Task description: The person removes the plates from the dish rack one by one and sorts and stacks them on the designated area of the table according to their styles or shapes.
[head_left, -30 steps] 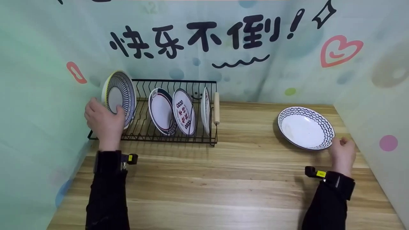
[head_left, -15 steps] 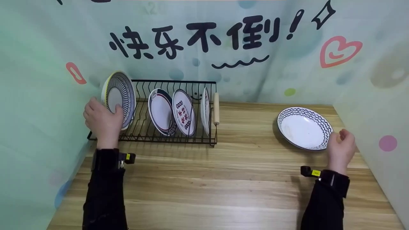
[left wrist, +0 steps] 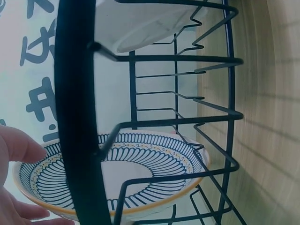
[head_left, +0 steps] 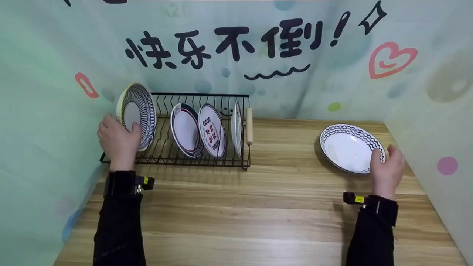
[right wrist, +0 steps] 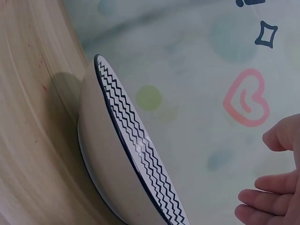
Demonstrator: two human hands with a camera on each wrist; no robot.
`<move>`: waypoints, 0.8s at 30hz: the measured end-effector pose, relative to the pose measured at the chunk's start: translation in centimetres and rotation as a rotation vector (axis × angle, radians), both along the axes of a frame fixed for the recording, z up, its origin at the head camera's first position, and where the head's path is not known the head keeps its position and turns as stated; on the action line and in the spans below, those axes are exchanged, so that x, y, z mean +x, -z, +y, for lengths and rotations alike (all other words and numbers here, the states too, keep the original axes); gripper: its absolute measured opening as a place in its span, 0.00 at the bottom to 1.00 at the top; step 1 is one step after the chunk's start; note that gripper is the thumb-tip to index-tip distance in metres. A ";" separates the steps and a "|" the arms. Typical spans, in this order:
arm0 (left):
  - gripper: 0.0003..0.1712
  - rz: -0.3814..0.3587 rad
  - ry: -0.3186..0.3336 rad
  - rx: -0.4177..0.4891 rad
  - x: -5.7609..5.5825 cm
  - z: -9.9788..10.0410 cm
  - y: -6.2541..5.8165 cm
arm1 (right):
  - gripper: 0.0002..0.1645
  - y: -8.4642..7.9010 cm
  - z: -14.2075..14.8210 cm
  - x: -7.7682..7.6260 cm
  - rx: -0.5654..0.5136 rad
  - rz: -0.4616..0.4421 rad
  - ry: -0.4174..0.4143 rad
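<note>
At the left end of a black wire dish rack [head_left: 199, 94], a bowl [head_left: 130, 109] with a striped blue interior and yellow rim stands on edge. My left hand [head_left: 120, 140] grips it, thumb over the inner side and fingers round the outer left. In the left wrist view the bowl [left wrist: 117, 174] is partly covered by rack bars. A white bowl [head_left: 347, 149] with a zigzag border sits on the table at the right. Beside its right rim is my right hand [head_left: 386, 171], thumb and fingers spread; the right wrist view shows a gap between fingers and bowl [right wrist: 105, 136].
Three plates stand upright in the rack: one dark-rimmed plate [head_left: 184, 127], one plate with red characters [head_left: 211, 127], and one seen nearly edge-on [head_left: 236, 125]. A wooden handle [head_left: 249, 125] marks the rack's right end. Printed cloth [head_left: 281, 92] walls off the back and sides.
My right hand has shifted left over the white bowl's right rim, and its curled fingers have spread apart. The left hand and its bowl stay in the same place in the rack.
</note>
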State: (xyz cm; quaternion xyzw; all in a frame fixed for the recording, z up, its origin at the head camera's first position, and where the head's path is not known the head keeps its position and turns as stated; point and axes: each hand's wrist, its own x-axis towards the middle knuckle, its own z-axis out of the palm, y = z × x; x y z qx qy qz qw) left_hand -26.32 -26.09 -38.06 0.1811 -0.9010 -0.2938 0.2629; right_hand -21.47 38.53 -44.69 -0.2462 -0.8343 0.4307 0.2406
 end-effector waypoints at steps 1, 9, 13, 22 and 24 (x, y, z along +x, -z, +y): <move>0.37 -0.002 0.002 -0.004 0.0 0.0 0.0 | 0.38 0.0 -0.1 0.0 0.006 0.001 -0.007; 0.29 -0.043 0.025 -0.022 -0.3 -0.4 0.1 | 0.39 0.0 -1.0 -0.5 0.075 0.040 -0.072; 0.32 -0.063 0.034 -0.003 -0.3 -0.6 0.1 | 0.39 0.0 -1.6 -0.7 0.109 0.055 -0.098; 0.28 -0.064 0.047 0.004 -0.5 -0.7 0.3 | 0.37 0.3 -2.9 -1.2 0.220 0.116 -0.174; 0.24 -0.071 0.050 -0.005 -0.5 -0.8 0.3 | 0.37 0.3 -3.1 -1.3 0.235 0.126 -0.189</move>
